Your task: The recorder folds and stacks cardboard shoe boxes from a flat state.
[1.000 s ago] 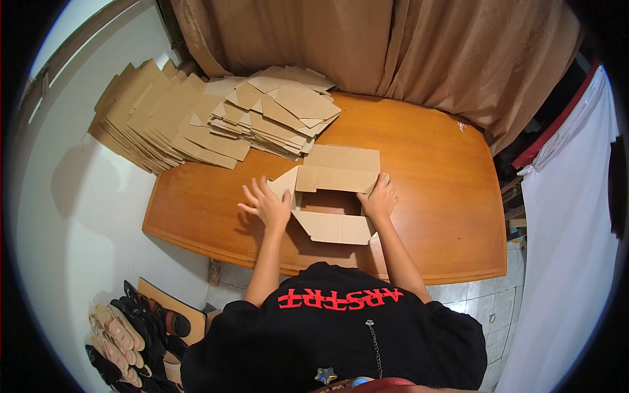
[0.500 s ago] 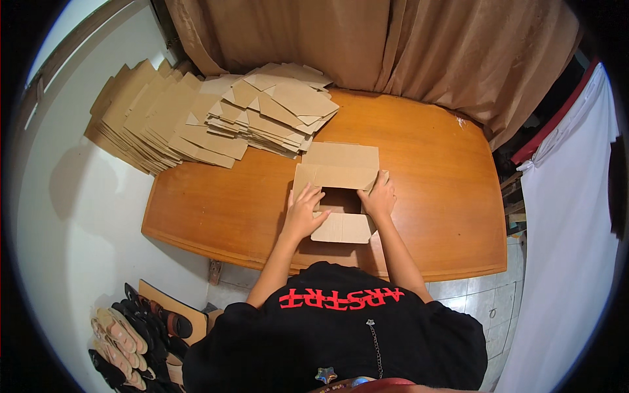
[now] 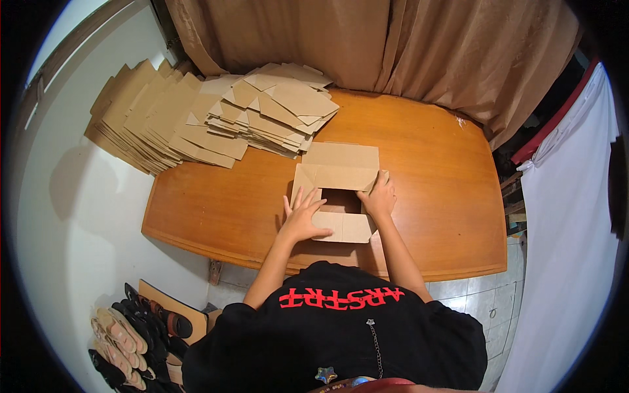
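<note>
the cardboard box (image 3: 341,164) sits near my edge of the wooden table (image 3: 439,209), bare wood to either side. my left hand (image 3: 303,218) lies spread over its left end; my right hand (image 3: 379,198) grips its right wall, thumb inward. the opening faces up, longer side running left to right. flattened cartons (image 3: 278,108) lie beyond, leftward.

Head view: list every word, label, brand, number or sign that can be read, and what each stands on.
Shirt: one line of large red lettering, upside down in this view; I won't copy its wording.
Box: no text visible.
Sandals: any marks are too small to read.
</note>
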`<state>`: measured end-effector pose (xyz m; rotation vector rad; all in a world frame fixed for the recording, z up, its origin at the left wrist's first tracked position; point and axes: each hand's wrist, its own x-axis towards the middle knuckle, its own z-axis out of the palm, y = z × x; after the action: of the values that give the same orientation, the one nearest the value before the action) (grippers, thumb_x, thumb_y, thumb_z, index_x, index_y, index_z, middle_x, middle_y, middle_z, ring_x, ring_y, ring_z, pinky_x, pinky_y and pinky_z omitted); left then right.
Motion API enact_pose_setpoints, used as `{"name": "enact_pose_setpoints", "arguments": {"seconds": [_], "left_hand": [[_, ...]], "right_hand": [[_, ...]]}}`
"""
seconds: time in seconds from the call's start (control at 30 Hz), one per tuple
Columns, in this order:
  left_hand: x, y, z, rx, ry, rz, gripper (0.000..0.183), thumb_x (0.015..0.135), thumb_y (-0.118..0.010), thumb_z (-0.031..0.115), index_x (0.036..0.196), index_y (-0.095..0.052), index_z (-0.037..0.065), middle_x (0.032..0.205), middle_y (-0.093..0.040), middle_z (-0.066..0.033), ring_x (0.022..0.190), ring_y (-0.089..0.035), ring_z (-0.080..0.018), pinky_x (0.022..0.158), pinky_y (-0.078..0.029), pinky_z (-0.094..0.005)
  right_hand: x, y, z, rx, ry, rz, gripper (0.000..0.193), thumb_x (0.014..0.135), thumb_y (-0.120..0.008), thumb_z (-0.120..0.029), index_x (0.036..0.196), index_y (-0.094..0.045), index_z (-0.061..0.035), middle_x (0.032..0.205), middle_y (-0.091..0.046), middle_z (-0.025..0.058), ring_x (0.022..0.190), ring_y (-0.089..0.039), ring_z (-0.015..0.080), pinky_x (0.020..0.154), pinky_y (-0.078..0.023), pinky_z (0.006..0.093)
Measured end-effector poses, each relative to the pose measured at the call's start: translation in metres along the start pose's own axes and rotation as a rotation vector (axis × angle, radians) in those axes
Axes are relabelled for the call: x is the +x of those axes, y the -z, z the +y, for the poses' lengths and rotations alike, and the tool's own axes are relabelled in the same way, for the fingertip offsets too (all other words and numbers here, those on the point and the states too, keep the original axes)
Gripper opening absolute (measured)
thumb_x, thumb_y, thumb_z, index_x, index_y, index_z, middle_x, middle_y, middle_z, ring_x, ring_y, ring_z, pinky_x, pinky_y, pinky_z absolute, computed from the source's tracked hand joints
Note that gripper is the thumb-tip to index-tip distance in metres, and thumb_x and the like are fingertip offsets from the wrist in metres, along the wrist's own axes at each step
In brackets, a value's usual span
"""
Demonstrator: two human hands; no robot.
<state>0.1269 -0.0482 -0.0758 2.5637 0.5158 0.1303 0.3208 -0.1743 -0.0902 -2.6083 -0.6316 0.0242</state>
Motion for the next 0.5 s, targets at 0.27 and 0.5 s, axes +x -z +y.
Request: {"name": "enact_pose_setpoints", "arguments": {"seconds": [0.27, 0.5], "left_hand": [[-0.015, 0.013, -0.027, -0.064, 0.051, -0.112, 0.092, 0.043, -0.079, 0.054, 0.125, -0.051, 0.022, 0.150, -0.008, -0.0069, 0.135, 0.005, -0.0398, 0.102, 0.000, -0.0640], [0.004, 0.005, -0.023, -0.099, 0.134, 0.018, 0.069, 0.064, -0.068, 0.057, 0.120, -0.056, 0.018, 0.146, -0.023, -0.0073, 0.136, -0.007, -0.0349, 0.103, -0.005, -0.0616]], "right_hand": [[0.004, 0.005, 0.000, 0.055, -0.011, -0.054, 0.084, 0.066, -0.067, -0.050, 0.131, -0.034, -0.0094, 0.127, -0.034, 0.0249, 0.113, -0.043, 0.0383, 0.086, -0.040, 0.0510], [0.021, -0.017, 0.022, 0.332, -0.039, -0.085, 0.070, 0.078, -0.056, -0.049, 0.132, -0.035, -0.0089, 0.130, -0.032, 0.0249, 0.117, -0.038, 0.0401, 0.096, -0.034, 0.0475]]}}
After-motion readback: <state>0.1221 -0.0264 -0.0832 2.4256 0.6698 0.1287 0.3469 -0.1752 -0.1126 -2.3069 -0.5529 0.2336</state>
